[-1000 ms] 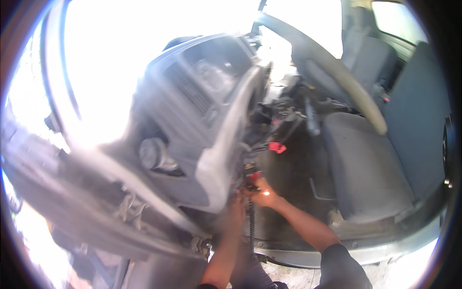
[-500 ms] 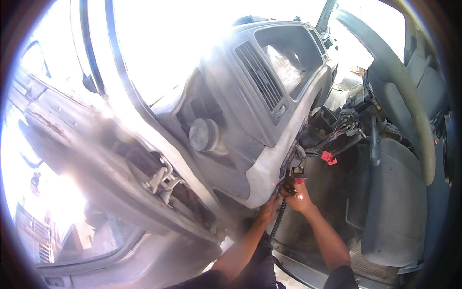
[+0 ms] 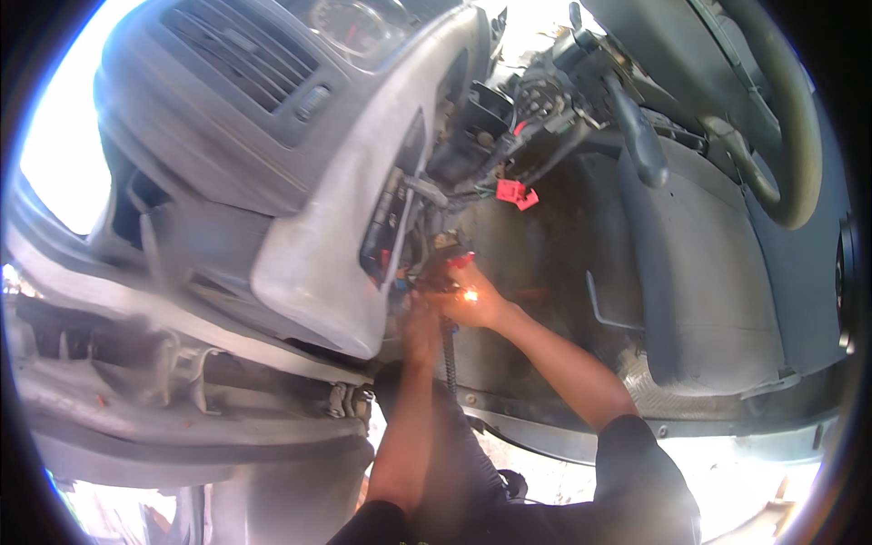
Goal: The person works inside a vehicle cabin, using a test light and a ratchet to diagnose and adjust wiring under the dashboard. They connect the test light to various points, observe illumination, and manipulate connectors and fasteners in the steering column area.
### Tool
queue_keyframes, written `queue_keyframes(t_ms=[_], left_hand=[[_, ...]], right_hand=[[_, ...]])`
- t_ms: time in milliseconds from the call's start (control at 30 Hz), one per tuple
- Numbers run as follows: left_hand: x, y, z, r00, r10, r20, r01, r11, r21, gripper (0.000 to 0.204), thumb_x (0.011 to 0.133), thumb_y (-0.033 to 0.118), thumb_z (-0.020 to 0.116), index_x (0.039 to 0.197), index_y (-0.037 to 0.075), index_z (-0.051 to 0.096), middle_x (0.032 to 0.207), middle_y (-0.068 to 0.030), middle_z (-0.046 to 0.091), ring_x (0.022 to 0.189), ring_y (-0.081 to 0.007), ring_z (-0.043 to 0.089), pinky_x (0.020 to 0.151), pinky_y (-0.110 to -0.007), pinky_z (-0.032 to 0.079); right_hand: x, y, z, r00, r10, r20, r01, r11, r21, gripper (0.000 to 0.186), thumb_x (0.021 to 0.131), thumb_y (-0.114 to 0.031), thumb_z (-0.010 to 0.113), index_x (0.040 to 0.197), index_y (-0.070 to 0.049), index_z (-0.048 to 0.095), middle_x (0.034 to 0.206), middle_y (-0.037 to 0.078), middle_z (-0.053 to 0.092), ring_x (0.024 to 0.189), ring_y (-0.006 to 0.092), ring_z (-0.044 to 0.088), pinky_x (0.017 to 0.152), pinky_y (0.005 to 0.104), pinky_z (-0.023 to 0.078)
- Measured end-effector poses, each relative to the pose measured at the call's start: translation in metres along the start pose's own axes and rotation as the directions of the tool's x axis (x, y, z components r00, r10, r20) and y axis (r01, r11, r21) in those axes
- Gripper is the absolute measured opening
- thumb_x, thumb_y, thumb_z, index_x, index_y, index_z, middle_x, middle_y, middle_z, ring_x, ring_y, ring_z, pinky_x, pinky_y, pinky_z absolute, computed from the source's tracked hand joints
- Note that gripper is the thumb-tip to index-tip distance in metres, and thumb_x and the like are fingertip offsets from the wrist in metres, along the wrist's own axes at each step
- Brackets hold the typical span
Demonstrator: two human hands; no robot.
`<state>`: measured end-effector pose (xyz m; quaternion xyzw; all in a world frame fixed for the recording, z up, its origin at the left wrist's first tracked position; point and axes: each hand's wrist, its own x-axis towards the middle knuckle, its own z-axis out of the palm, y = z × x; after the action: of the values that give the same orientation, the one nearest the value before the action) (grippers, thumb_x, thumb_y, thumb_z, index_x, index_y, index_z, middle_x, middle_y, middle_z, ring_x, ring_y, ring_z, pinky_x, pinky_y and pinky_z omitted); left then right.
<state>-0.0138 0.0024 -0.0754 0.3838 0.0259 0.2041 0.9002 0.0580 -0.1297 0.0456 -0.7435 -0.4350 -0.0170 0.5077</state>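
Note:
Under the dashboard's lower edge, both my hands work close together. My right hand (image 3: 474,300) is closed round a dark handheld tool (image 3: 440,272) with a red part at its top; its exact kind does not show. A small orange light (image 3: 470,296) glows at the fingers. Just left of it, my left hand (image 3: 420,322) reaches up by the wiring (image 3: 420,259); its fingers are blurred and partly hidden. A coiled black cable (image 3: 449,359) hangs straight down below the hands. Beside the hands is the opened dashboard side (image 3: 386,222), with fuses or connectors inside.
A red connector (image 3: 516,193) dangles on wires above my right hand. The bare steering column (image 3: 545,95) carries a stalk lever (image 3: 636,136), with the steering wheel (image 3: 795,136) beyond. To the right stands a grey seat (image 3: 704,272). A door hinge (image 3: 345,400) sits at lower left.
My view has swung downward and closer, so the dashboard sits further left and higher. Both hands stay together at the wiring, and the orange light still glows at the right hand.

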Motion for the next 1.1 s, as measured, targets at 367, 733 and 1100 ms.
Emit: queue_keyframes(t_ms=[367, 733, 1100], left_hand=[[0.001, 0.011, 0.009, 1.0, -0.012, 0.011, 0.013, 0.992, -0.125, 0.042, 0.106, 0.02, 0.073, 0.145, 0.008, 0.062, 0.144, -0.0017, 0.066, 0.127, -0.0169, 0.063, 0.114, -0.04, 0.047], [0.008, 0.012, 0.008, 0.997, -0.033, -0.069, 0.023, 0.99, -0.136, 0.028, 0.102, 0.018, 0.079, 0.128, 0.017, 0.068, 0.116, 0.0062, 0.07, 0.097, -0.006, 0.059, 0.09, -0.034, 0.046], [0.01, 0.001, -0.008, 0.999, 0.052, 0.005, -0.05, 0.976, -0.21, 0.026, 0.102, 0.008, 0.076, 0.126, 0.014, 0.068, 0.122, -0.001, 0.072, 0.104, -0.0145, 0.062, 0.092, -0.033, 0.047]], right_hand=[[0.001, -0.01, -0.005, 0.979, 0.204, -0.003, -0.203, 0.976, 0.078, 0.014, 0.095, -0.008, 0.075, 0.108, -0.002, 0.073, 0.101, 0.011, 0.078, 0.096, 0.0219, 0.076, 0.086, 0.0365, 0.06], [0.005, 0.009, -0.032, 0.996, 0.075, 0.054, -0.086, 0.969, 0.233, 0.021, 0.095, -0.007, 0.07, 0.116, -0.003, 0.074, 0.106, 0.014, 0.078, 0.099, 0.0273, 0.073, 0.091, 0.0386, 0.057], [0.003, 0.006, -0.024, 0.991, 0.055, 0.12, -0.027, 0.974, -0.225, 0.034, 0.083, -0.016, 0.084, 0.114, -0.006, 0.078, 0.098, 0.021, 0.077, 0.094, 0.0411, 0.075, 0.084, 0.049, 0.059]])
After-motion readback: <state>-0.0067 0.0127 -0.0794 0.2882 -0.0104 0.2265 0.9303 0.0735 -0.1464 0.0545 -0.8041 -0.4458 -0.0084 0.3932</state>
